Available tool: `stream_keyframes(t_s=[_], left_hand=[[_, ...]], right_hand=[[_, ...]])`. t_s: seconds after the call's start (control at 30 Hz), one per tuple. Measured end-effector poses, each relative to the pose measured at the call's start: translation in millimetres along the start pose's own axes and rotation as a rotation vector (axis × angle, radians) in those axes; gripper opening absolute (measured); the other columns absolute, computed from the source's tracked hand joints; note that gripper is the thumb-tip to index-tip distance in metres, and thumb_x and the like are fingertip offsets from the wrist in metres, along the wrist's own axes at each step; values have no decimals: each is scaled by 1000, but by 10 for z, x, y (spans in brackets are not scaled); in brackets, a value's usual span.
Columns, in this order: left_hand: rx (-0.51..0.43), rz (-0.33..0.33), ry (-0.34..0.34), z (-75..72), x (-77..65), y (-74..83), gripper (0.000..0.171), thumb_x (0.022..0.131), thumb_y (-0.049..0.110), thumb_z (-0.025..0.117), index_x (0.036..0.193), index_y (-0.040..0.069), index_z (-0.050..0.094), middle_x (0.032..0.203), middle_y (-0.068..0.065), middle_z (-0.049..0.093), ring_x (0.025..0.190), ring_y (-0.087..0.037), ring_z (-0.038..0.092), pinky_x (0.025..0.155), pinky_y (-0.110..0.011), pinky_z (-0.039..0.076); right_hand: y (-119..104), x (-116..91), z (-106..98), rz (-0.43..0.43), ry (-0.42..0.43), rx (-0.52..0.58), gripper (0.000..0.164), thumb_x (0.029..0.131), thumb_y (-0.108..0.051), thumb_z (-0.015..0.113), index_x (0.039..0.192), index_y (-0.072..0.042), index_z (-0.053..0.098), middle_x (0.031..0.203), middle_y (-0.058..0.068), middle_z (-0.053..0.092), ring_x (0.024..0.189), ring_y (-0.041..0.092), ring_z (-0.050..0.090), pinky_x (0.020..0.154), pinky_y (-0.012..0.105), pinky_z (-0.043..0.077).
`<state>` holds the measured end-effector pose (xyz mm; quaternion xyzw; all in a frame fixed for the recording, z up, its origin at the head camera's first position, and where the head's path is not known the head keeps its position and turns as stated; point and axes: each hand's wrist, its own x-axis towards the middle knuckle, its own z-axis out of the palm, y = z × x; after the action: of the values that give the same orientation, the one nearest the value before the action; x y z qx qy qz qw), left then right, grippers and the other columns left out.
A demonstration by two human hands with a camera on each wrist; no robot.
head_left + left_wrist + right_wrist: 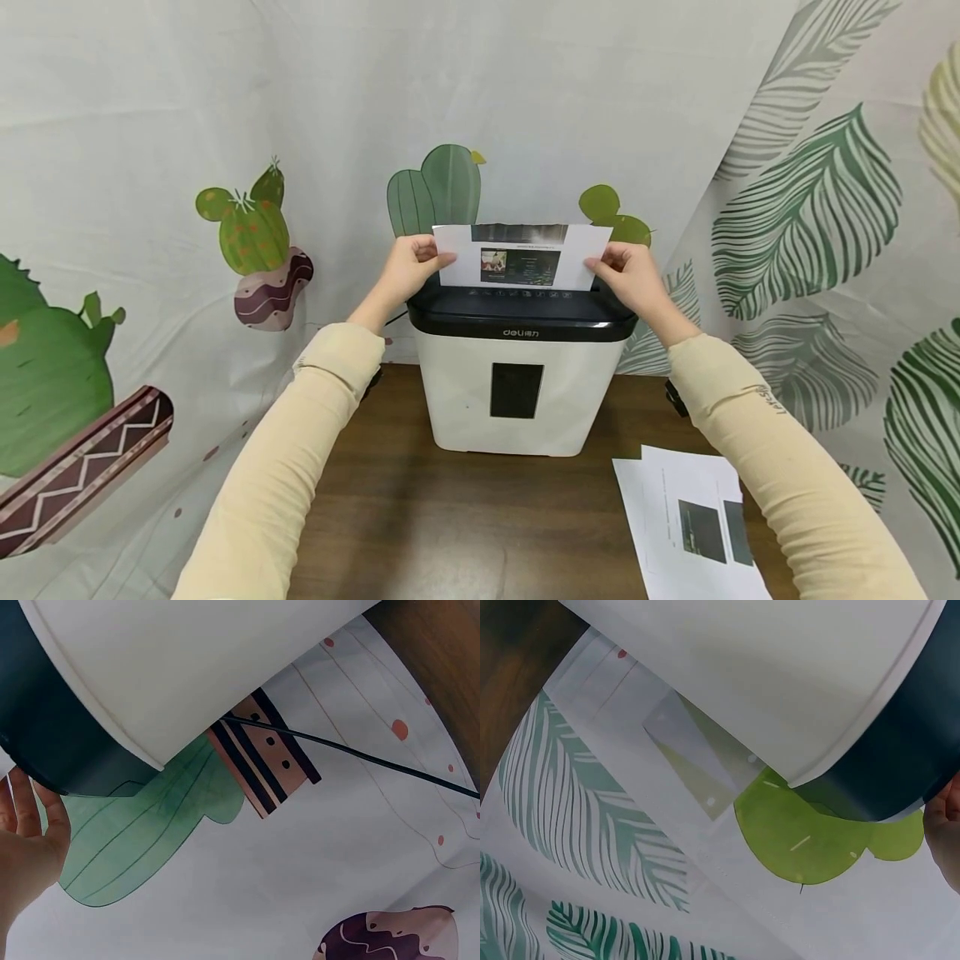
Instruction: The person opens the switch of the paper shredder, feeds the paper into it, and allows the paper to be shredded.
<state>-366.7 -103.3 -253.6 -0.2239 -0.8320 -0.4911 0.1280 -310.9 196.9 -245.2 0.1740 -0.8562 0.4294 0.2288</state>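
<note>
A printed sheet of paper (459,250) stands upright over the top of a white paper shredder (457,392) with a black lid (525,312). Its lower edge is out of sight behind the lid's front. My left hand (411,265) pinches the sheet's left edge, thumb in front and fingers behind. At the opposite edge my right hand (630,271) pinches it the same way. In the left wrist view, the left hand (30,840) shows beside the dark lid; the right hand (945,832) appears at the right border of its own wrist view.
More printed sheets (660,508) lie on the brown wooden table (450,525) at the right front, beside the right sleeve. A black cord (360,754) runs behind the shredder. Close behind hangs a white cloth (322,100) printed with cacti and leaves.
</note>
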Motion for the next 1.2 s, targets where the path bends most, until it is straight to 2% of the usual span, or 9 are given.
stream_keyframes(t_s=[0.1, 0.2, 0.3, 0.57, 0.77, 0.83, 1.0, 1.07, 1.2], left_hand=[[-15, -5, -6, -7, -65, 104, 21, 82, 13, 62, 86, -7, 62, 89, -24, 64, 80, -28, 60, 71, -24, 43], [-23, -7, -15, -9, -138, 211, 19, 82, 9, 61, 83, -10, 60, 89, -28, 63, 80, -35, 58, 67, -22, 41], [-16, -4, -27, -2, -156, 211, 19, 82, 9, 61, 83, -10, 60, 88, -28, 63, 81, -36, 58, 65, -21, 40], [26, 23, -15, 57, -28, -107, 20, 81, 16, 63, 85, -3, 64, 80, -18, 66, 66, -14, 57, 61, -20, 41], [23, 30, 2, 84, -29, -115, 19, 80, 17, 65, 81, -2, 64, 76, -20, 65, 59, -11, 52, 58, -20, 39], [17, 15, -4, 72, -68, -23, 19, 80, 15, 64, 83, -4, 64, 79, -22, 64, 63, -19, 56, 59, -20, 39], [40, -7, -4, 80, -63, -49, 20, 80, 16, 64, 86, -3, 65, 81, -21, 65, 71, -27, 59, 61, -20, 41], [61, 3, 0, 96, -28, -144, 19, 80, 19, 65, 82, 0, 65, 76, -17, 65, 64, -17, 56, 59, -20, 41], [75, 7, 1, 97, -37, -134, 20, 79, 18, 65, 75, 0, 63, 71, -15, 62, 57, -8, 49, 57, -21, 40]], right_hand=[[-6, -11, 7, 3, -3, -4, 14, 82, -1, 58, 86, 13, 61, 74, 26, 59, 52, 1, 38, 49, 16, 30], [94, 8, 16, 12, -6, -11, 16, 83, -5, 58, 86, 11, 62, 72, 20, 60, 52, 0, 38, 49, 17, 30], [209, 33, 33, 18, -1, -31, 18, 83, -10, 59, 86, 7, 63, 71, 15, 61, 53, 0, 39, 49, 17, 31], [305, 34, 73, 1, 4, -50, 18, 83, -11, 60, 81, 6, 63, 65, 10, 58, 51, 0, 38, 49, 17, 31], [327, 26, 83, 5, -2, -33, 17, 82, -9, 60, 81, 8, 63, 73, 23, 59, 52, 0, 39, 50, 15, 32], [335, 25, 85, 6, -4, -34, 17, 82, -9, 60, 82, 8, 63, 74, 24, 60, 53, 0, 40, 50, 15, 33], [326, 21, 94, 0, -4, -69, 16, 82, -9, 60, 83, 7, 64, 73, 22, 61, 54, -1, 41, 52, 15, 33], [328, 18, 96, 3, -4, -81, 16, 82, -9, 60, 81, 6, 64, 71, 21, 60, 53, 0, 40, 52, 15, 32], [341, 14, 98, 13, -11, -89, 17, 83, -11, 60, 81, 6, 64, 71, 20, 60, 54, 1, 39, 52, 16, 32]])
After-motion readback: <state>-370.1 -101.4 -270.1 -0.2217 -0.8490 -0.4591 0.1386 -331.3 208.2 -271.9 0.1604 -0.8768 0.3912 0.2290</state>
